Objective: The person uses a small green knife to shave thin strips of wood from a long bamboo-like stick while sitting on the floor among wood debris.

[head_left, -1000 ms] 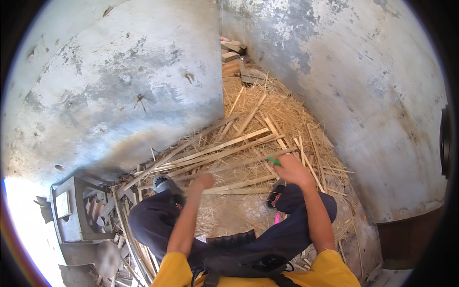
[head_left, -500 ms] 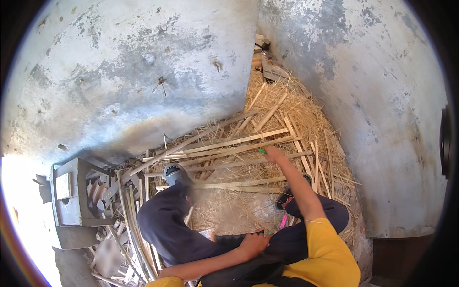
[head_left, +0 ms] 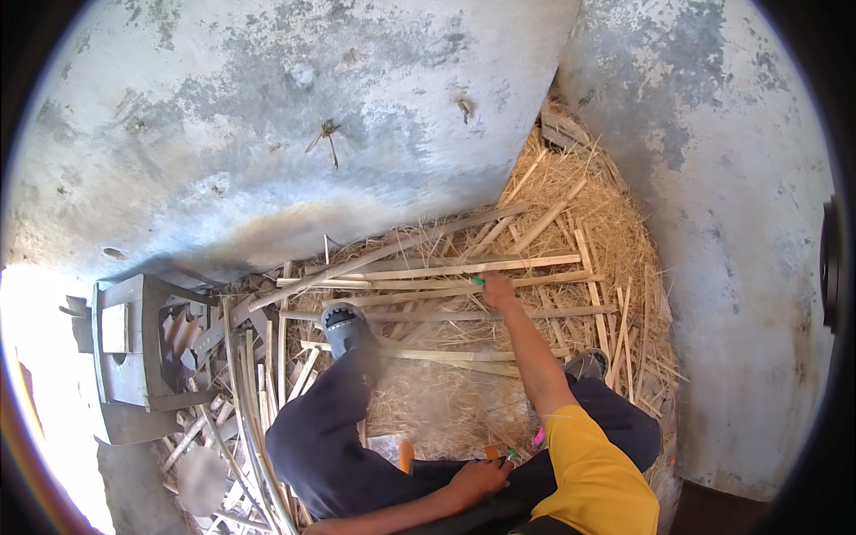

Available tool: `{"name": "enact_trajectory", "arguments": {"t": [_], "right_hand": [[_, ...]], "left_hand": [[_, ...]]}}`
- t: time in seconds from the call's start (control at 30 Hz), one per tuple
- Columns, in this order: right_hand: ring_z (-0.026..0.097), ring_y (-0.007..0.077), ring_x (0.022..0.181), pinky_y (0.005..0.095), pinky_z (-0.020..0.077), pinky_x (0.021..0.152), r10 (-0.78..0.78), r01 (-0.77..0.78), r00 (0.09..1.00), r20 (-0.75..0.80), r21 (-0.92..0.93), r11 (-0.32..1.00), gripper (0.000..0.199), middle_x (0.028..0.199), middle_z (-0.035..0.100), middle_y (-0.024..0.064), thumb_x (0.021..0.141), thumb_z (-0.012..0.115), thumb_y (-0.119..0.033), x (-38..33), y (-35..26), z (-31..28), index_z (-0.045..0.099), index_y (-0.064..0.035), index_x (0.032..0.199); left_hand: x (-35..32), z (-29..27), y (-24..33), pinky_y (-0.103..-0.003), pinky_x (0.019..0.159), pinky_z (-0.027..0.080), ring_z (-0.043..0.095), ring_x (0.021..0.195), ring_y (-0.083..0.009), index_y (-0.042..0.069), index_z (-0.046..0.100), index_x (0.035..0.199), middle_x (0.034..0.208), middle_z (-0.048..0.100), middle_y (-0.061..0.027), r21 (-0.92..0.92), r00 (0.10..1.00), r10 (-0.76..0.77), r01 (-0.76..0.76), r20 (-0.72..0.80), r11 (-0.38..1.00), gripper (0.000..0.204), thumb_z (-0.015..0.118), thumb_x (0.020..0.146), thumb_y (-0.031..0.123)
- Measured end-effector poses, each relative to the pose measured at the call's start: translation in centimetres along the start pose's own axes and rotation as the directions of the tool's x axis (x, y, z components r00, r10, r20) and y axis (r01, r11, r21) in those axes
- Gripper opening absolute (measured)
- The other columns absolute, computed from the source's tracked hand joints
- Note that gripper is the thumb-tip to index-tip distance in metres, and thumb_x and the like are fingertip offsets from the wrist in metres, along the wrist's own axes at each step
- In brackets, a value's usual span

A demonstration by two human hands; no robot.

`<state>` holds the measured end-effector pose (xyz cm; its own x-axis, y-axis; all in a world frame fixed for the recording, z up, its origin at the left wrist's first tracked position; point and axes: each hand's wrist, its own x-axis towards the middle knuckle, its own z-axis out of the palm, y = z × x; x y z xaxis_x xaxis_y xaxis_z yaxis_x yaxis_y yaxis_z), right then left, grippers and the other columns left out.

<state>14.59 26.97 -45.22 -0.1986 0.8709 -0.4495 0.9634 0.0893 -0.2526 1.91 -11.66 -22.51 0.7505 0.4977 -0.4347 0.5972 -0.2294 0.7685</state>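
My right hand [head_left: 499, 292] reaches forward, low over a row of pale wooden slats [head_left: 428, 287]. Its fingers are closed on a small green object [head_left: 478, 280], whose kind I cannot make out. Close to my body, my left hand [head_left: 480, 480] is closed beside my lap. A bit of green [head_left: 510, 455] shows at its fingertips, but the rest of what it grips is hidden. The slats lie crosswise on straw in front of me. A pink object [head_left: 539, 437] rests by my right leg, and an orange piece [head_left: 407, 456] is near my left knee.
Straw [head_left: 615, 196] spreads toward the corner between two stained walls [head_left: 339, 98]. A grey box-like wooden frame [head_left: 134, 343] stands at the left. Long strips [head_left: 250, 401] and broken scraps lie beside it. My shoes [head_left: 343, 323] rest among the slats.
The view has turned, so the slats and walls sit farther right. Against the slats, my right hand has shifted left with the green object. My left hand stays near my lap.
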Motion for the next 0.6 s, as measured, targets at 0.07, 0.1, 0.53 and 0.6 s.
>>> {"name": "enact_trajectory", "arguments": {"t": [0.07,0.1,0.53,0.6], "right_hand": [[0.052,0.0335,0.137,0.0626,0.0341,0.115,0.011,-0.010,1.000,-0.015,0.055,0.998,0.046,0.142,0.056,0.0160,0.098,0.056,-0.016,1.2,0.8,1.3,0.055,-0.0135,0.144],[0.052,0.0342,0.137,0.0637,0.0324,0.115,0.020,-0.019,1.000,-0.003,0.050,0.999,0.047,0.143,0.056,0.0158,0.098,0.056,-0.016,1.5,0.4,1.5,0.055,-0.0137,0.145],[0.055,0.0336,0.130,0.0690,0.0266,0.116,-0.031,0.037,0.996,0.084,-0.070,0.997,0.039,0.126,0.064,0.0136,0.094,0.062,-0.015,-1.7,0.2,2.9,0.067,-0.0144,0.132],[0.055,0.0322,0.129,0.0670,0.0283,0.115,-0.063,0.064,0.998,0.019,-0.057,0.996,0.040,0.124,0.063,0.0131,0.094,0.062,-0.014,-2.1,0.4,2.7,0.067,-0.0154,0.134]], "left_hand": [[0.0,0.0,-0.6,-0.051,0.077,0.060,0.072,0.093,-0.0413,0.005,0.053,0.124,0.105,0.070,-0.0207,-0.028,1.000,-0.004,0.004,-0.008,1.000,0.041,0.062,0.100,0.037],[0.0,-0.3,-0.6,-0.051,0.077,0.060,0.072,0.092,-0.0418,0.005,0.052,0.124,0.105,0.070,-0.0209,-0.048,1.000,-0.014,0.013,-0.019,0.999,0.041,0.062,0.099,0.037],[0.0,-0.7,-1.1,-0.051,0.080,0.057,0.071,0.095,-0.0419,0.004,0.052,0.119,0.102,0.071,-0.0223,-0.086,0.999,-0.039,0.038,-0.017,0.996,0.040,0.064,0.098,0.036],[-0.1,-0.6,-1.2,-0.051,0.079,0.057,0.071,0.093,-0.0421,0.004,0.052,0.117,0.101,0.070,-0.0220,-0.093,0.998,-0.008,0.002,-0.066,0.996,0.039,0.063,0.099,0.036]]}}
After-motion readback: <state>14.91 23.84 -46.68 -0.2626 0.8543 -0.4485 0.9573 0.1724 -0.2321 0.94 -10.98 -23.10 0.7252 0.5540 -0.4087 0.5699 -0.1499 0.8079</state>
